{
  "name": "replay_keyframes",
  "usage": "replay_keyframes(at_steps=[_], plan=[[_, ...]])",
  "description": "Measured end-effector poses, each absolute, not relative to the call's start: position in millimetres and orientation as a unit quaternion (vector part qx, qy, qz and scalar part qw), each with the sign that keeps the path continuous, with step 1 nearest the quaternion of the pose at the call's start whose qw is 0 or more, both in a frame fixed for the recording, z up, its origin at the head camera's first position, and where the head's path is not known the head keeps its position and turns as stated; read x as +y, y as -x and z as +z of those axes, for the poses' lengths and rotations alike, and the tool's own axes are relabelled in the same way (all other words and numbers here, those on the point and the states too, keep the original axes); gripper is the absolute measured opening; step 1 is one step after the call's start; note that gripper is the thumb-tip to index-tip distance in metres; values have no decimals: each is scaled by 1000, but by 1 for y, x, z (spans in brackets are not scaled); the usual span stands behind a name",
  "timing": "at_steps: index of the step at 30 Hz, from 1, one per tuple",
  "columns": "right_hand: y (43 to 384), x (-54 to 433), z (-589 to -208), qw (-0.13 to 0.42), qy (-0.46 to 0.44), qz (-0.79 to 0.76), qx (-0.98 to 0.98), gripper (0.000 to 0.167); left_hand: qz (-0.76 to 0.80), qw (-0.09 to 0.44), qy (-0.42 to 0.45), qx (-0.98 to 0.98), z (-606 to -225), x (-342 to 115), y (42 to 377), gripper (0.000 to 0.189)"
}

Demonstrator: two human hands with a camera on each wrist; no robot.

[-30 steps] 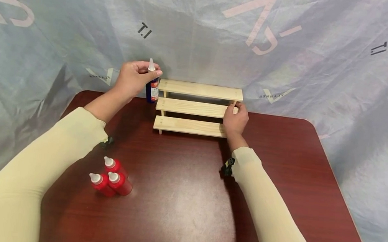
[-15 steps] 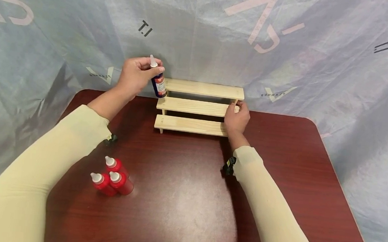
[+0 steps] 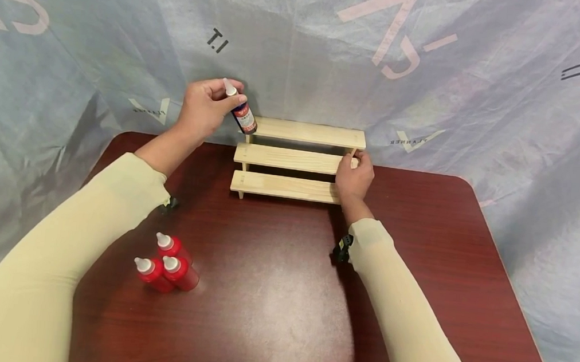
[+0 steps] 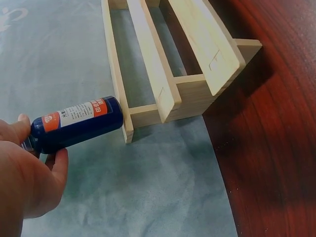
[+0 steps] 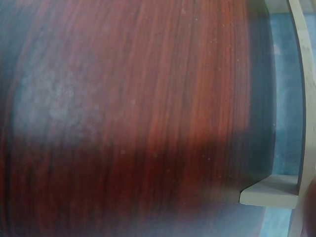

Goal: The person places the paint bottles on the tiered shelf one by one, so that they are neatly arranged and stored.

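Where your left sleeve (image 3: 50,263) slants past the three red bottles (image 3: 171,265), bunched upright on the surface (image 3: 269,294), a low pull-back of that arm could knock them over; arm height unclear. Next along, your left hand (image 3: 203,110): fingers pinching the blue bottle (image 3: 244,116) high, around the neck. Bottle tilted, base at the left end of the top board (image 3: 304,131) of the wooden rack (image 3: 287,158); touching or just short, can't tell. With your hold so far from the base, swivelling looks likely. Should the base catch the board's edge, the bottle could slip, or the rack be shoved sideways. Let go tilted or half off the end, it would probably topple, the board being narrow. Far right, your right hand (image 3: 355,175) grips the rack's right end, some fingers hidden. Any tug there could shift the board under the bottle.
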State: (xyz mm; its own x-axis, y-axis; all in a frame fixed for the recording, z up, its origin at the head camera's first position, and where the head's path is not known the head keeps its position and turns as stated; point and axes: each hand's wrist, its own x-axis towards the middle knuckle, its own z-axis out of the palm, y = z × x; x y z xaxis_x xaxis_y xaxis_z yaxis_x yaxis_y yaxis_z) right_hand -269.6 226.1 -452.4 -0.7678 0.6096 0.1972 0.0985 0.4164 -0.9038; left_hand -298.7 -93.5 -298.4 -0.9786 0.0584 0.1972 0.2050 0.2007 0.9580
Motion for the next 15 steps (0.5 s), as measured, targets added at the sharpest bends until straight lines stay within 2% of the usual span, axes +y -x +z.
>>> replay_keyframes(at_steps=[6,15], plan=[[270,224,-451,262,217,493,-801,35,-577,60,98,-809,-295,-92,299,30],[272,224,-450,262,213,495,-800,33,-515,23,108,-850,-285,-85,308,28]])
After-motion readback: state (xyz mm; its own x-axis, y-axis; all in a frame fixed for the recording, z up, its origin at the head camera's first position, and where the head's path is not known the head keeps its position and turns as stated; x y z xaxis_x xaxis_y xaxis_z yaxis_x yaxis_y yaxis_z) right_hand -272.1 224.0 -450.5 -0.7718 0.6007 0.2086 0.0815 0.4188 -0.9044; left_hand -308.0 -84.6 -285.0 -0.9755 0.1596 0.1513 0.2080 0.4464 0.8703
